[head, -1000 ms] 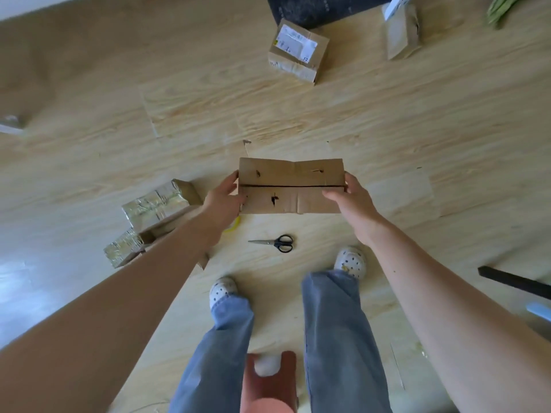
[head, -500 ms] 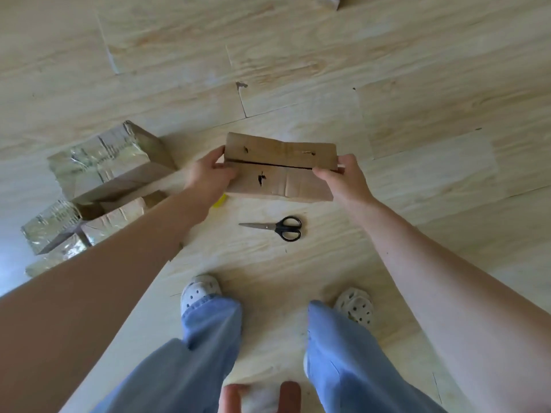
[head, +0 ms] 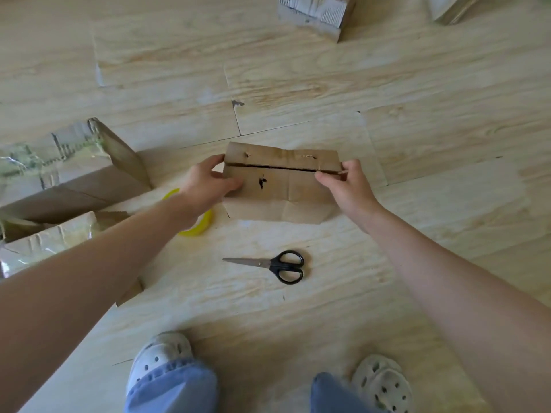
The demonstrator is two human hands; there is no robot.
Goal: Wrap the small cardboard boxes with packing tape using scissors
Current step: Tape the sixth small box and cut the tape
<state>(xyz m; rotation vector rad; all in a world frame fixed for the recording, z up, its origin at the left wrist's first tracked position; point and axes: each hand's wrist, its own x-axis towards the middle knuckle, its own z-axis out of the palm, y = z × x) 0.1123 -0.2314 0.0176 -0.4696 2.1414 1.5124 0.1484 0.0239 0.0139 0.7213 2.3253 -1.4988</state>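
A person is working over a wood floor (head: 417,84), readying a bare box for tape. Wrapped boxes (head: 59,162), already glinting with tape, are lying to the left of that box. The box (head: 286,189) is showing closed flaps, a dark seam along its top and no tape. Whether it is resting on the floor or hanging just above cannot be told. The left hand (head: 205,180) is gripping the box's left end, thumb on top. The right hand (head: 346,186) is pinching its right end at the seam. A yellow tape roll (head: 205,225) is lying just beside the box's near-left corner, partly under the forearm. Scissors (head: 277,265) are lying near the box's near side, blades closed. The step in hand appears to be positioning the box. The next move is likely calling for one hand to let go and fetch the roll, the other pinning the flaps.
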